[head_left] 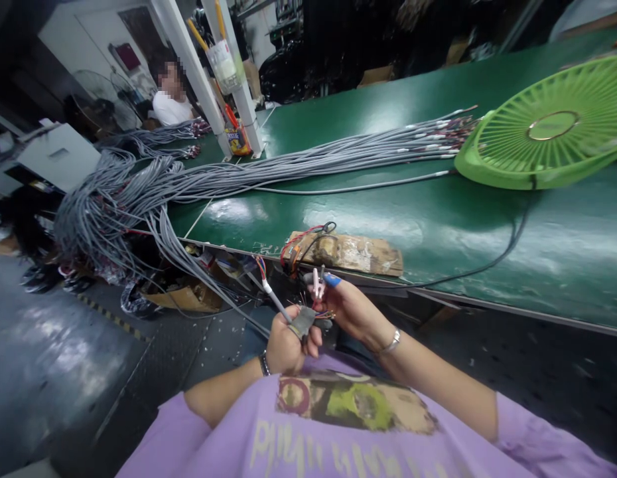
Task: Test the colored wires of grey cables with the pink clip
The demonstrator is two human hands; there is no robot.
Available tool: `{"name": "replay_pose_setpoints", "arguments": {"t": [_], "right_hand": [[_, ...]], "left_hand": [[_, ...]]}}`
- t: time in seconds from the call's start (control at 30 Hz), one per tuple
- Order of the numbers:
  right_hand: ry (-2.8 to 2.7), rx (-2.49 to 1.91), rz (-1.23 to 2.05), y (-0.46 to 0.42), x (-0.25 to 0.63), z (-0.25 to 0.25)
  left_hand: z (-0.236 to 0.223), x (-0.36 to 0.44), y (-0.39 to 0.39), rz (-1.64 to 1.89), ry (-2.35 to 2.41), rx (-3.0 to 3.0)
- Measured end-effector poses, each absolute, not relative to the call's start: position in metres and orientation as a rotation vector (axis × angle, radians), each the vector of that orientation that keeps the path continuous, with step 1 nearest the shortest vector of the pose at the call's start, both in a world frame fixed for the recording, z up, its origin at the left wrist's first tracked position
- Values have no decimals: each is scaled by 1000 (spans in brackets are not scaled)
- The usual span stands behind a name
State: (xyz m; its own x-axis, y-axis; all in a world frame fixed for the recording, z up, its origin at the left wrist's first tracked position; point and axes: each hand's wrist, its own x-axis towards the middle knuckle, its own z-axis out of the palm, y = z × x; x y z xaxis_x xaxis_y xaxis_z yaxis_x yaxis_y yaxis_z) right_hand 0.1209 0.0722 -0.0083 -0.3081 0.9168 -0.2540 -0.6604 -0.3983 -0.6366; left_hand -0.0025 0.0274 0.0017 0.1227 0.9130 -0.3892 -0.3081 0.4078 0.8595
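In front of my purple shirt, my left hand (pixel 286 342) is closed around a grey cable (pixel 277 302), its thumb wrapped in a grey cover. The cable's upper end fans out into coloured wires (pixel 260 267). More thin coloured wires (pixel 326 315) stick out beside the left thumb, toward my right hand (pixel 351 309). That right hand has a blue covering on one fingertip, and its fingers are drawn together by small pale pink and white pieces (pixel 317 285). Exactly what it pinches is too small to make out.
A worn wooden block (pixel 358 253) with red and black leads lies at the edge of the green table (pixel 438 232). Long grey cables (pixel 288 166) stretch across it, heaped at the left. A green fan (pixel 552 126) stands right. Behind a post sits another person (pixel 172 106).
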Motion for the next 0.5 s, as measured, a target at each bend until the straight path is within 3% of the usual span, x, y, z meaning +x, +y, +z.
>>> {"name": "replay_pose_setpoints", "arguments": {"t": [0.5], "right_hand": [[-313, -685, 1947, 81, 113, -17]], "left_hand": [[1, 6, 33, 968, 1125, 646]]}}
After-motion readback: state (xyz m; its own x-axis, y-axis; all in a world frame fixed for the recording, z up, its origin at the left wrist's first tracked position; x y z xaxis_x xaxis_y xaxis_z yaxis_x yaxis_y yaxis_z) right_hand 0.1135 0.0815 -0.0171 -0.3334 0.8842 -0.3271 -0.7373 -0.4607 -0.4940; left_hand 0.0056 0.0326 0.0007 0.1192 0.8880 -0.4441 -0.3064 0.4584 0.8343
